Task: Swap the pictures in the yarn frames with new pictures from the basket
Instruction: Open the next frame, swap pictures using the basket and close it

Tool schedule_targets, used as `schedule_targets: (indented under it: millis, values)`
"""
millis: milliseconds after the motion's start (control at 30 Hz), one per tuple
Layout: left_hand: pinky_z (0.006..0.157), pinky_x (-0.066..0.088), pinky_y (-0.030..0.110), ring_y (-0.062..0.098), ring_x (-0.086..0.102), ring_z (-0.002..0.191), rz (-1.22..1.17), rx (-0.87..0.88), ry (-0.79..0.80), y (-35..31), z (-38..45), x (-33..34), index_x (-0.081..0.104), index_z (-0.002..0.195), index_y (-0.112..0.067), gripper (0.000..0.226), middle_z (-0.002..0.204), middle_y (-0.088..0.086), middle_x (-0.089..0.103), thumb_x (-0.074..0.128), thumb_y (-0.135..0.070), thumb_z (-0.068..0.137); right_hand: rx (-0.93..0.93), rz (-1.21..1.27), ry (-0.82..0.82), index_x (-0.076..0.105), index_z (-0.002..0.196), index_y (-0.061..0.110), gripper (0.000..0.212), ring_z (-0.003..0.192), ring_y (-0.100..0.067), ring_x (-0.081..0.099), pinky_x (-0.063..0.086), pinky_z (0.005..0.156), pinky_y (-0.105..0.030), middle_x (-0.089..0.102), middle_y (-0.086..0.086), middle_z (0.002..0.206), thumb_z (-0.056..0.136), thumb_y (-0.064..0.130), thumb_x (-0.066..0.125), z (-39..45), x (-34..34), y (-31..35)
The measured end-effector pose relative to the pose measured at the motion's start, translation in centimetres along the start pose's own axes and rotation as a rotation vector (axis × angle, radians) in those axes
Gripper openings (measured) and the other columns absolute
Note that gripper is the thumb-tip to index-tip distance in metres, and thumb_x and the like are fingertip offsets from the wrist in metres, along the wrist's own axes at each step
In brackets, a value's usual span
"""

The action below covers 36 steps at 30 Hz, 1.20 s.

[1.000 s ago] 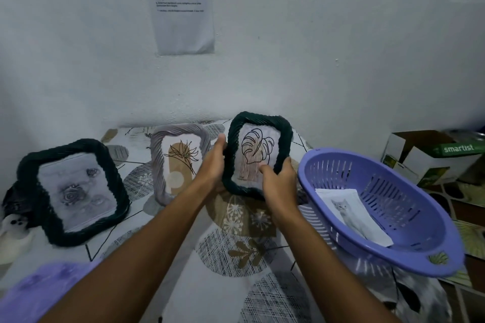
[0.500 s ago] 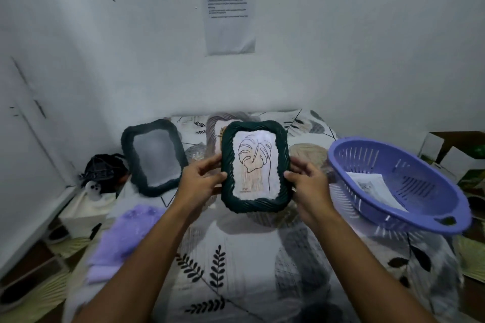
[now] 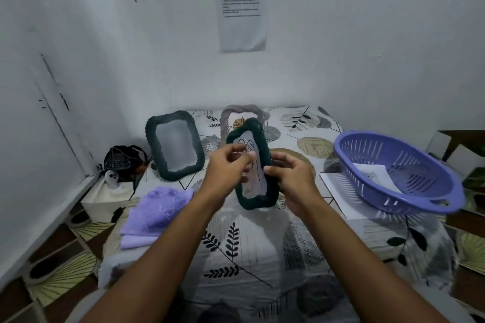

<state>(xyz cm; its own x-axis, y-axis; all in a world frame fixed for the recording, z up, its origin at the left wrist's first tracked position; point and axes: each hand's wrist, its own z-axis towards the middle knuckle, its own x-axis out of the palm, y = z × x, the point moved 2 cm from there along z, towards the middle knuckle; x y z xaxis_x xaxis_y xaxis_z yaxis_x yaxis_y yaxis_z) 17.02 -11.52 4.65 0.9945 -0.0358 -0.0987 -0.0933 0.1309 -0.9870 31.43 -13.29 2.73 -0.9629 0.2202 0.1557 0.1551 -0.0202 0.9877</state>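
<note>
I hold a dark green yarn frame (image 3: pixel 256 200) above the table, twisted so its front faces left. The leaf line-drawing picture (image 3: pixel 256 169) is inside it. My right hand (image 3: pixel 291 178) grips the frame's right edge. My left hand (image 3: pixel 227 172) has its fingertips curled at the picture's left side and seems to pinch it; motion blur hides the exact contact. A second dark green frame (image 3: pixel 174 148) leans at the back left. A grey frame (image 3: pixel 242 111) stands behind the held one. The purple basket (image 3: pixel 409 165) at the right holds a white picture (image 3: pixel 372 173).
A loose white sheet (image 3: pixel 337 191) lies under the basket's left side. Folded lilac cloth (image 3: pixel 157 207) sits at the table's left edge. A black bag (image 3: pixel 122 161) is in the left corner, a cardboard box (image 3: pixel 459 149) at far right. A printed sheet (image 3: pixel 241 10) hangs on the wall.
I pulled the green frame from the wall toward me and twisted it sideways. My left hand left the frame's left edge and went to the picture. The view tilted and widened.
</note>
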Motion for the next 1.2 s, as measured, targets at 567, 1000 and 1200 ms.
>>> schedule_targets:
  millis: [567,1000,1200]
  values:
    - [0.055,0.058,0.035,0.024,0.069,0.071,-0.401,-0.242,-0.051,1.5,0.8,-1.5,0.059,0.095,-0.004,0.006,0.084,0.014,0.069,0.061,-0.007,0.091,-0.188,-0.144,0.002,0.07,0.099,0.011,0.013,0.082,-0.02,0.066,0.057,0.07,-0.029,0.07,-0.011,0.092,0.09,0.007,0.061,0.6,-0.1,2.3]
    - [0.058,0.057,0.03,0.019,0.064,0.065,-0.334,-0.505,0.068,8.2,1.1,-4.0,0.063,0.09,-0.007,0.013,0.075,0.007,0.069,0.051,-0.009,0.095,0.361,-0.254,-0.005,0.057,0.077,0.012,0.015,0.043,-0.012,0.039,0.033,0.051,-0.026,0.051,-0.002,0.064,0.092,0.014,0.055,3.7,-3.1,-4.2]
    - [0.048,0.054,0.03,0.021,0.067,0.055,-0.187,-0.515,0.001,10.0,2.1,-4.2,0.061,0.104,0.001,0.014,0.076,0.015,0.07,0.051,0.001,0.094,0.352,-0.319,0.003,0.053,0.068,0.012,0.021,0.045,-0.015,0.038,0.037,0.049,-0.027,0.046,-0.004,0.059,0.088,0.015,0.059,4.4,-3.1,-5.2]
